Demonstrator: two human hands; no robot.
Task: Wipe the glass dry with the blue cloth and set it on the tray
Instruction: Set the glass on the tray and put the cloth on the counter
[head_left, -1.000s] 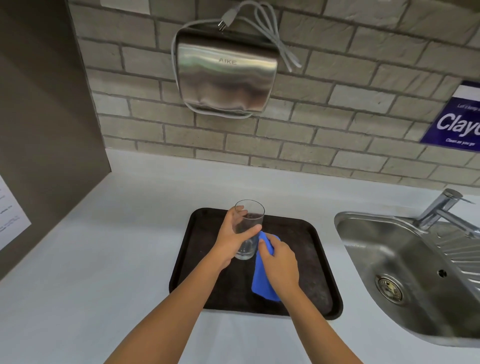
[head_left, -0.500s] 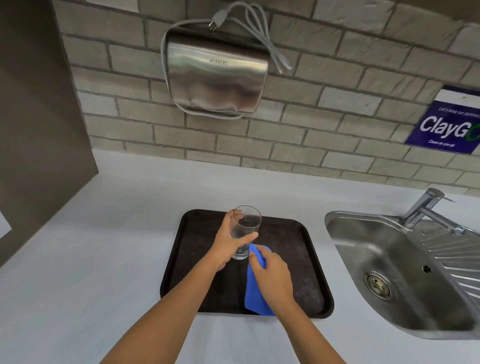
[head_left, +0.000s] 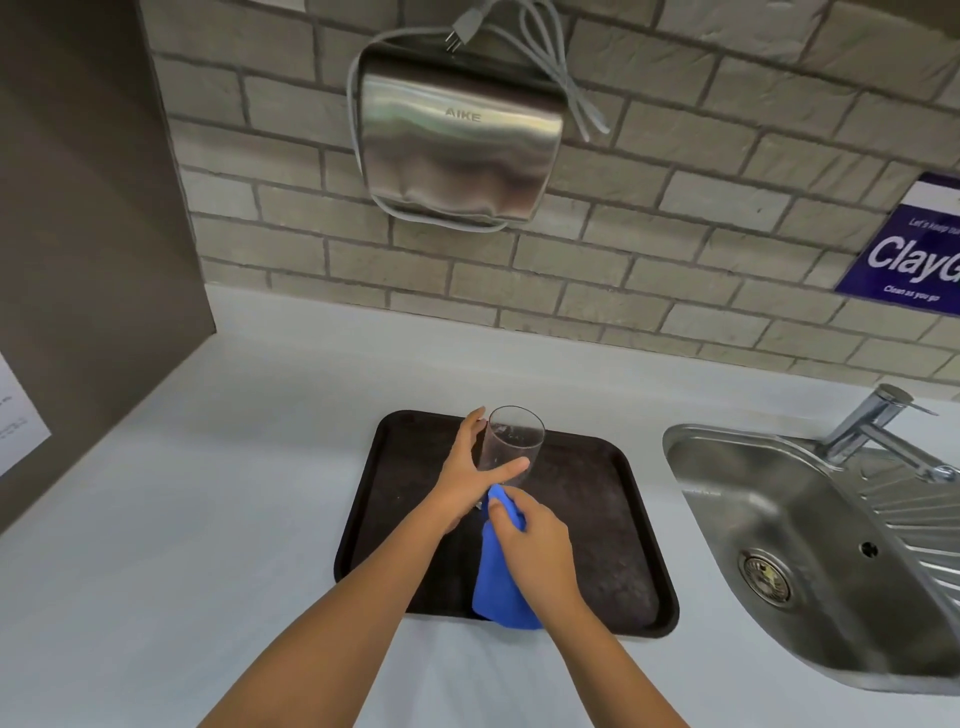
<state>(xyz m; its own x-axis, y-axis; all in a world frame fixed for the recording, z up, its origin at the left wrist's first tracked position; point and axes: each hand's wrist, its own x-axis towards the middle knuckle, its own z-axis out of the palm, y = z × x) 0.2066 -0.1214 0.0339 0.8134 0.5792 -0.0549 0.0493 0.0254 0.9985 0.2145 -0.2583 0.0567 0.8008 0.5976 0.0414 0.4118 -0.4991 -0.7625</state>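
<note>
A clear drinking glass (head_left: 511, 441) is upright over the dark brown tray (head_left: 597, 530), gripped around its lower half by my left hand (head_left: 467, 480), thumb across the front. Whether its base touches the tray is hidden by my hands. My right hand (head_left: 535, 545) sits just below and in front of the glass, pinching a blue cloth (head_left: 501, 587). The cloth's upper tip is at the foot of the glass and the rest hangs down to the tray's near edge.
The tray lies on a white counter (head_left: 218, 519) against a brick wall. A steel sink (head_left: 810, 561) with a tap (head_left: 872, 426) is close on the right. A metal hand dryer (head_left: 457, 150) hangs on the wall above. A dark panel (head_left: 88, 208) bounds the left.
The glass has moved slightly farther back over the tray with my left hand. My right hand with the cloth has slipped lower, away from the glass side toward its base.
</note>
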